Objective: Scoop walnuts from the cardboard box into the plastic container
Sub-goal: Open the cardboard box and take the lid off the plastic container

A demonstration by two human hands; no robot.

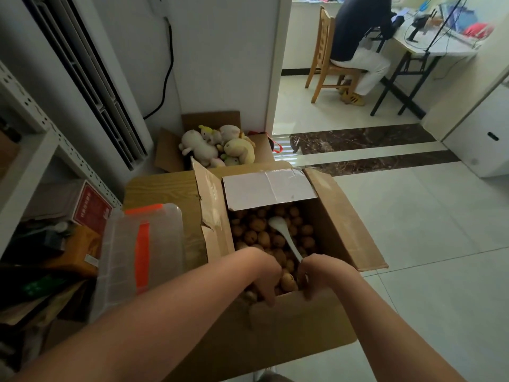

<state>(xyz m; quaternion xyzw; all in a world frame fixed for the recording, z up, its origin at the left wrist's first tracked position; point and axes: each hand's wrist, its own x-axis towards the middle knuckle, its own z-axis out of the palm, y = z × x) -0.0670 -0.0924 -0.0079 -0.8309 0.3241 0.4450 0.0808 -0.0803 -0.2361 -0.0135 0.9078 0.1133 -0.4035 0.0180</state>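
Pale floor tiles and a dark marble threshold strip frame a storeroom corner, where an open cardboard box sits on a low wood-grain table. Walnuts fill the box. A white spoon lies on them, bowl toward the far side and handle toward the person.

Just left of the box, the clear plastic container with orange latches stands on the same table, touching the box's left flap.

At the box's near edge, the person's left grip is curled over the rim of the near flap, fingers down among the nuts. The right grip is curled at the same edge. The spoon's handle ends against it, and whether it is clamped on the handle or on the cardboard cannot be told.

Behind, a second carton holds plush toys. A floor-standing air conditioner lines the left wall beside a metal shelf. Through the doorway, another person sits on a wooden chair at a desk.
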